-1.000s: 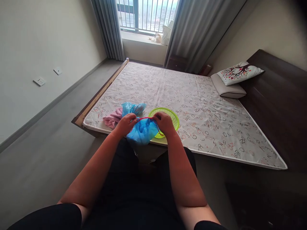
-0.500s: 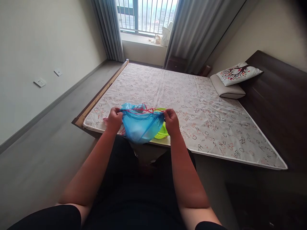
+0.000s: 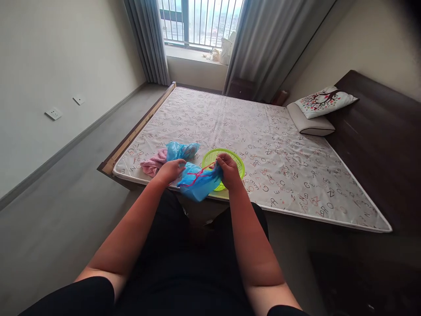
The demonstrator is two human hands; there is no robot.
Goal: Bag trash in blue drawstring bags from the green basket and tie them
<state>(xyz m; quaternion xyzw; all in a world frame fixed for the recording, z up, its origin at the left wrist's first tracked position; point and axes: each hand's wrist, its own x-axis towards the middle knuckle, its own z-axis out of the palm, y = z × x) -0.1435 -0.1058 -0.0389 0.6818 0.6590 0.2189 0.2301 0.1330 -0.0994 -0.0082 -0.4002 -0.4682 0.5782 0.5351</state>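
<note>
A translucent blue plastic bag [image 3: 199, 188] with a red drawstring hangs in front of the mattress edge. My right hand [image 3: 228, 170] pinches its gathered right end. At its upper left, my left hand [image 3: 171, 172] has thumb and fingers closed on the bag's edge; the exact grip is partly hidden. Behind the bag and my right hand lies a lime-green plastic basket [image 3: 241, 163], partly covered by them. Beyond my left hand are a pink cloth [image 3: 154, 163] and another crumpled blue plastic bag [image 3: 177, 150] against it.
The letter-printed mattress [image 3: 226, 120] lies on a wooden bed frame [image 3: 131, 136]. A tree-print pillow [image 3: 327, 102] rests on a beige pillow [image 3: 311, 122] by the dark headboard [image 3: 378, 118]. Grey curtains [image 3: 272, 48] flank the window at the far end.
The blue bag's mouth, stretched between both hands before, is now slack and bunched towards my right hand. My left hand has moved right and down. The pink cloth and basket show more.
</note>
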